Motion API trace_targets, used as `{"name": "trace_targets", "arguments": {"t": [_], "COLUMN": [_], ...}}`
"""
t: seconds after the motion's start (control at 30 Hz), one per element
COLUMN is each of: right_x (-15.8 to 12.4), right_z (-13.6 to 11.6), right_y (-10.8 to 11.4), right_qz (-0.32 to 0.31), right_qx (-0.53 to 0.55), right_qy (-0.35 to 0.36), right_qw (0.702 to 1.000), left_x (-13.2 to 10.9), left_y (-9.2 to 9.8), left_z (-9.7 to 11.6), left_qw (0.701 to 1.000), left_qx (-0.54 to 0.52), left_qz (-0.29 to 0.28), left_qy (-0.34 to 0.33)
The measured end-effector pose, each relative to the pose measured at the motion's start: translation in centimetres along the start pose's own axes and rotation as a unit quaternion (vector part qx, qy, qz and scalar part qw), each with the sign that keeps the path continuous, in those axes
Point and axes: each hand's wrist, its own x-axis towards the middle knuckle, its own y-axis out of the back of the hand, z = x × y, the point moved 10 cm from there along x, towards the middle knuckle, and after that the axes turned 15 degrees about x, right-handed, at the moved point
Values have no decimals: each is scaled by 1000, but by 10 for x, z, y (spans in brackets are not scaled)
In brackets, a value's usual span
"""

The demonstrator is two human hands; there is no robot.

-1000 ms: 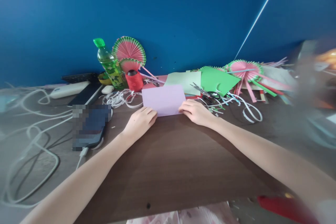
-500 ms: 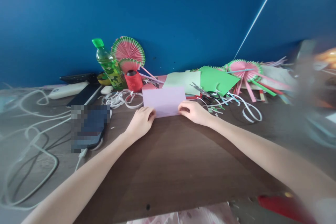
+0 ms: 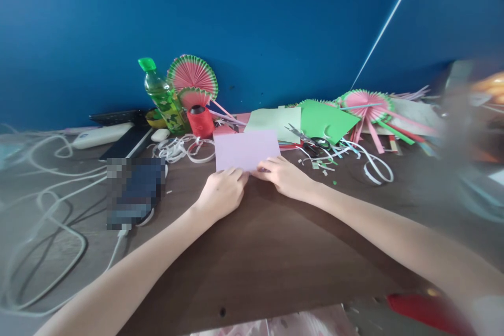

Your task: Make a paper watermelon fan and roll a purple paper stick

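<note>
A pale purple sheet of paper (image 3: 246, 148) lies on the dark wooden table, its near edge partly covered by my fingers. My left hand (image 3: 223, 192) is closed on that edge left of its middle, fingers curled. Close beside it, my right hand (image 3: 280, 174) pinches the same edge with thumb and fingertips. Whether the edge is folded under my fingers cannot be seen. Behind the paper lie a pale green sheet (image 3: 270, 122) and a bright green sheet (image 3: 328, 122). Scissors (image 3: 311, 142) with dark handles rest to the right among white strips.
At the left are a green-capped bottle (image 3: 165, 100), a red roll (image 3: 200, 122), a pixelated phone (image 3: 136, 194) and white cables (image 3: 79, 231). Pink and green pleated paper fans (image 3: 192, 76) lean on the blue wall. Curled white strips (image 3: 177, 148) and paper scraps lie about.
Both hands have slid inward along the paper's near edge, from near its corners to close together around the middle. The paper stays in nearly the same place.
</note>
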Motion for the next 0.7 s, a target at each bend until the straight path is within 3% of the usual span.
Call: {"name": "trace_targets", "arguments": {"t": [0.17, 0.53, 0.7], "right_x": [2, -20, -20], "right_z": [-4, 11, 9], "right_y": [4, 25, 30], "right_qz": [5, 121, 147], "right_qx": [-35, -113, -92], "right_qy": [-45, -148, -106], "right_qw": [998, 975, 979], "left_x": [-3, -11, -8], "left_y": [0, 4, -6], "left_z": [1, -11, -23], "left_qw": [1000, 993, 996], "left_qx": [1, 40, -31], "left_qz": [7, 29, 27], "left_qy": [21, 106, 75]}}
